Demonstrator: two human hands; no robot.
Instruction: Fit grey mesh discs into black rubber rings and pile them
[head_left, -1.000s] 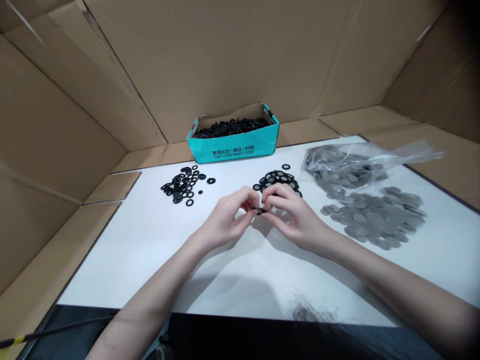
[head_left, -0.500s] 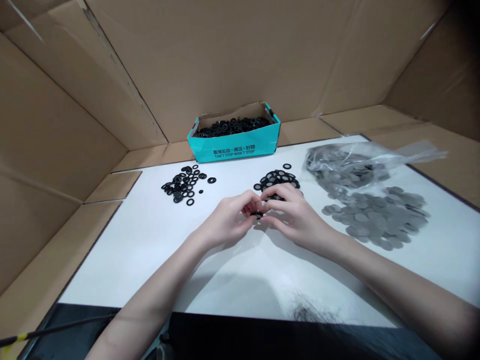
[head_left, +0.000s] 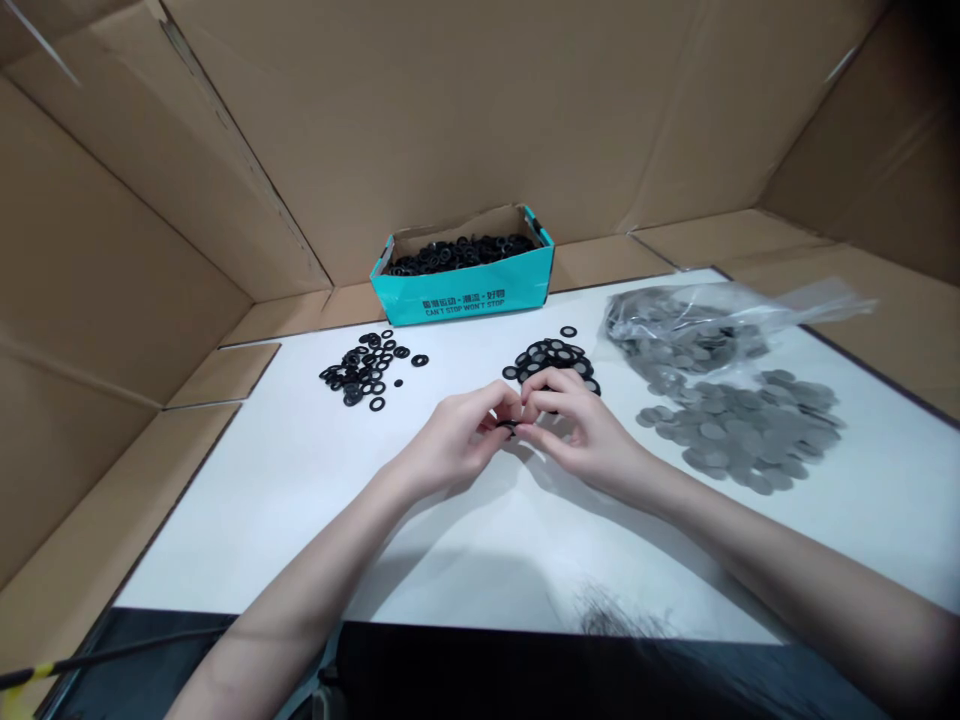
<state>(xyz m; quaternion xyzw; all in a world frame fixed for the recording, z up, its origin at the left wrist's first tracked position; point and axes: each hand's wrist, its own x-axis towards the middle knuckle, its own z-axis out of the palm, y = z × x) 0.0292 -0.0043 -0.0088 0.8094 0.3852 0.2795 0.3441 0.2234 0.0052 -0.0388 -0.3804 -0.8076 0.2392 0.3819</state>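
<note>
My left hand [head_left: 457,440] and my right hand [head_left: 581,430] meet fingertip to fingertip over the white table [head_left: 300,500], both pinched on one small black ring [head_left: 510,427] held between them. Just behind my right hand lies a heap of black rings with grey centres [head_left: 553,356]. A looser scatter of plain black rings [head_left: 367,365] lies to the left of my hands. Grey discs [head_left: 739,425] are spread out to the right of my right hand.
A teal cardboard box [head_left: 465,290] full of black rings stands at the back of the table. A clear plastic bag [head_left: 690,330] holding more grey discs lies at the back right. Brown cardboard walls [head_left: 450,110] enclose the table on three sides.
Both hands have stayed together on the ring, with only small finger movements. The view has shifted slightly.
</note>
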